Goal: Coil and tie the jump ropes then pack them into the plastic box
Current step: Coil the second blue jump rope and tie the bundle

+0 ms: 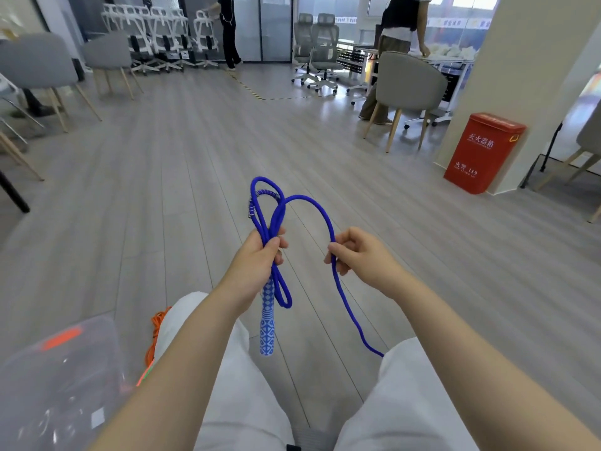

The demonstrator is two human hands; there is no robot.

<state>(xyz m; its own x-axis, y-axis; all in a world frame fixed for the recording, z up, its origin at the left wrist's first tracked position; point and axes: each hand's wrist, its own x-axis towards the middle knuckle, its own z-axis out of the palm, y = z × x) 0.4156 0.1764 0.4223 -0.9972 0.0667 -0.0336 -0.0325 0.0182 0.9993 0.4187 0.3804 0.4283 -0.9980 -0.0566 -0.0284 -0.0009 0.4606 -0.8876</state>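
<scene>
From the head camera, the left hand grips a bundle of loops of the blue rope, fingers curled round the strands, with the patterned handle hanging straight down below the fist and the loops rising above it. The right hand, just beside the left, pinches the loose strand, which arcs up and over from the bundle, then trails down toward the right knee. The bundle's long axis runs near vertical, so the next loop likely swings leftward. The plastic box sits low on the left, beside an orange rope on the floor.
</scene>
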